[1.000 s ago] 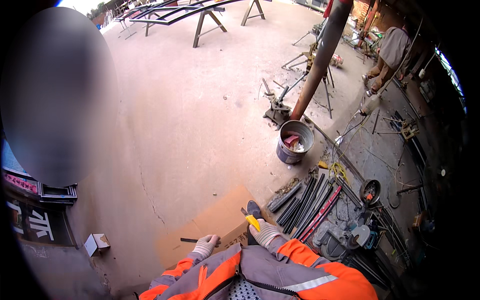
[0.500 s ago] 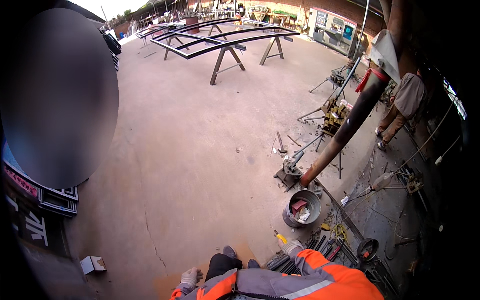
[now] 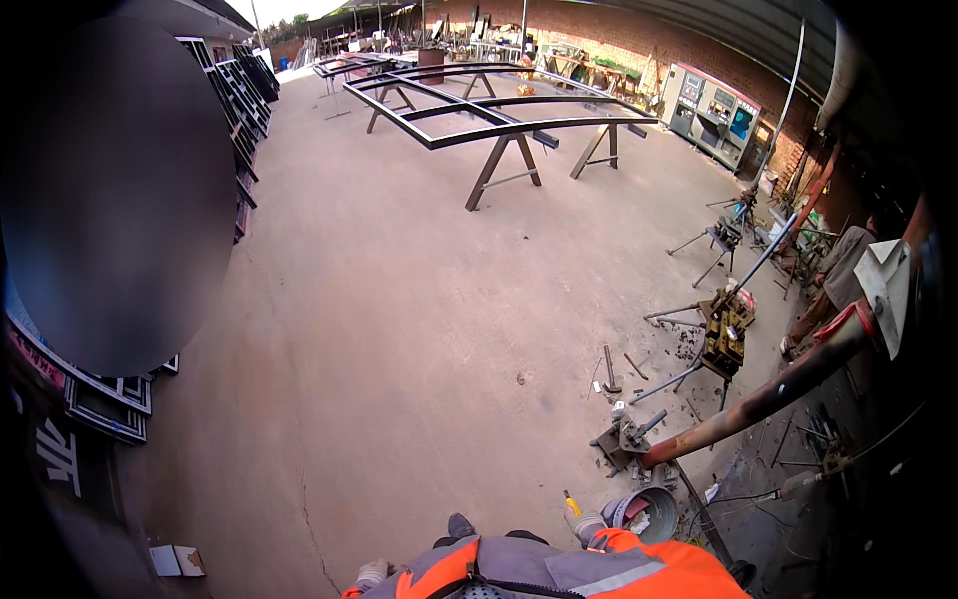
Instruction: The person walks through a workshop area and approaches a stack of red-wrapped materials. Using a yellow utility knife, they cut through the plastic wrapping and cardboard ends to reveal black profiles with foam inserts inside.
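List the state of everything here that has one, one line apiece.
Right hand: gloved, closed around the tool's handle
Yellow-handled tool: held, tip pointing away from the body
Left hand: gloved, partly hidden; grip unclear
Bucket: uncovered, red and white scraps inside
Black frame: raised on trestles
Trestles: standing, legs spread
Floor: cracked toward the lower left
White box: on the floor; open or shut unclear

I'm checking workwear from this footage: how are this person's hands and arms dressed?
The left hand and right hand wear pale, whitish-grey fabric gloves; their weave is too small to tell. The orange-and-grey cloth right sleeve has a light grey band nearer the shoulder. The left forearm is mostly cut off.
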The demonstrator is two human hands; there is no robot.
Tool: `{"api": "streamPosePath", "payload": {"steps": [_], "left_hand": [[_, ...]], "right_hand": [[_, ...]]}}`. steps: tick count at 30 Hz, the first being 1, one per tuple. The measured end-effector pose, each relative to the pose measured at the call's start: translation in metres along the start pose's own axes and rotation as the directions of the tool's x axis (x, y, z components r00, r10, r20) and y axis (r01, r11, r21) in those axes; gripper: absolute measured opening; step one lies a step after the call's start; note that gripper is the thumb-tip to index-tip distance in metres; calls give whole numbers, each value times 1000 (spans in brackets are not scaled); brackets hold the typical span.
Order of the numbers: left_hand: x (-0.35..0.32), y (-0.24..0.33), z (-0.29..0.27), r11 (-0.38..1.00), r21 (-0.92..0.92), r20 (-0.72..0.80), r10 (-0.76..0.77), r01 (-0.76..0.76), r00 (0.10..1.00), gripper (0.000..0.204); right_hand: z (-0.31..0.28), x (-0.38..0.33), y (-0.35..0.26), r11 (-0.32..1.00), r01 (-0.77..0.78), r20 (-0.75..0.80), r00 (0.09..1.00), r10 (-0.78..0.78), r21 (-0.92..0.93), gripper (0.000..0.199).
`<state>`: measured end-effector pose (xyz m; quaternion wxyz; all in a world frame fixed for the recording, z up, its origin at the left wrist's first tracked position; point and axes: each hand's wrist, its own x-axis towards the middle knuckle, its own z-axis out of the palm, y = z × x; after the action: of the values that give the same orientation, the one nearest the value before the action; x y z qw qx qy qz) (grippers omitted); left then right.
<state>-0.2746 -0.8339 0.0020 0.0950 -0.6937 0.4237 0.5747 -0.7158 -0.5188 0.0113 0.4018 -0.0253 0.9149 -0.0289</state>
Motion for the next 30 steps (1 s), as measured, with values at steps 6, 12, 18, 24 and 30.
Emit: {"api": "streamPosePath", "payload": {"steps": [6, 12, 18, 24, 30], "left_hand": [[70, 226, -41, 978, -94, -23, 187, -189, 982, 38], [153, 352, -48, 927, -226, -1, 309, -301, 951, 39], [201, 371, -98, 976, -198, -114, -114, 90, 987, 33], [286, 473, -141, 975, -185, -133, -149, 123, 980, 35], [449, 597, -199, 979, 193, -106, 80, -59, 991, 37]], "right_hand": [[-69, 38, -169, 979, 72, -189, 981, -35, 192, 85], [-67, 184, -296, 997, -51, -72, 996, 47, -66, 75], [-148, 248, -499, 983, 43, 1, 999, -43, -177, 69], [-252, 284, -762, 939, 337, -37, 940, -340, -62, 67], [-258, 328, -979, 926, 377, -74, 924, -376, 10, 67]]}}
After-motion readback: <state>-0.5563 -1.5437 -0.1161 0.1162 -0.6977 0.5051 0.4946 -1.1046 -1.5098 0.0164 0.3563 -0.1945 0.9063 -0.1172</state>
